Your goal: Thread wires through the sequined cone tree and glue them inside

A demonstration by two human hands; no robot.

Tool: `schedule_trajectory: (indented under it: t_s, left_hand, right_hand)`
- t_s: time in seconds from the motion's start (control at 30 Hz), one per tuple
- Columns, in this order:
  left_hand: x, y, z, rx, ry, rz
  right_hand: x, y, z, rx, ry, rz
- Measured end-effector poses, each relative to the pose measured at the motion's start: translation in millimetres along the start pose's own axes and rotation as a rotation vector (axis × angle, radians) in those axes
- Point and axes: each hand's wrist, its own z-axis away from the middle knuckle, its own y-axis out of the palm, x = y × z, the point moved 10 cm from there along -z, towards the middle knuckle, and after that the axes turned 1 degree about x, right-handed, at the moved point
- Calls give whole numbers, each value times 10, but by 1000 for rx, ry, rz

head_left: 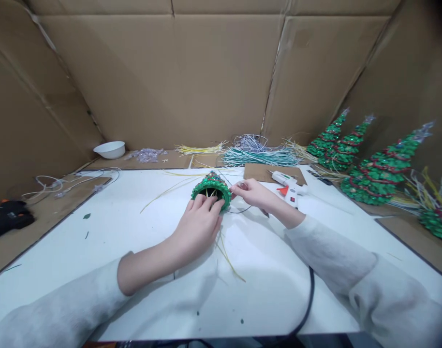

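A small green Christmas tree with red trim lies on its side on the white table, its hollow base facing me. My left hand has its fingers inside the opening and grips the tree near the rim, with yellow wires trailing out below. Beside the rim's right edge, my right hand is closed in a pinch on what looks like a thin wire. A dark wire loop shows under that hand. The fingertips inside the base are partly hidden.
A white glue gun lies to the right by a cardboard piece; its black cord curves to the front edge. Finished trees stand at right. Green wires, clear stars and a white bowl lie behind.
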Motion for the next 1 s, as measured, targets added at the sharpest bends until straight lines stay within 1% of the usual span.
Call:
schedule_trajectory:
  t_s: [0.1, 0.2, 0.37, 0.57, 0.67, 0.77, 0.83, 0.9, 1.0]
  left_hand:
    - [14, 60, -24, 24, -22, -66]
    - [90, 103, -31, 43, -59, -20]
    - [179, 152, -22, 24, -97, 156]
    - [228, 196, -51, 21, -142, 318]
    - [358, 155, -13, 15, -244, 472]
    - [461, 78, 113, 46, -349, 640]
    - [388, 2, 202, 93, -307, 758]
    - [221, -91, 286, 148, -189, 856]
    - [-110, -158, 425, 284, 19, 930]
  right_hand:
    - [13, 18, -2, 3, -29, 21]
    - [12, 38, -13, 11, -56, 31]
    - [16, 71, -25, 21, -84, 35]
    - [25, 76, -8, 23, -81, 40]
    - [28, 70, 1, 25, -71, 47]
    - [34, 59, 10, 19, -55, 56]
    - [38, 51, 16, 11, -47, 60]
    - [48, 29, 18, -3, -49, 62]
    - [85, -73, 31, -60, -59, 71]
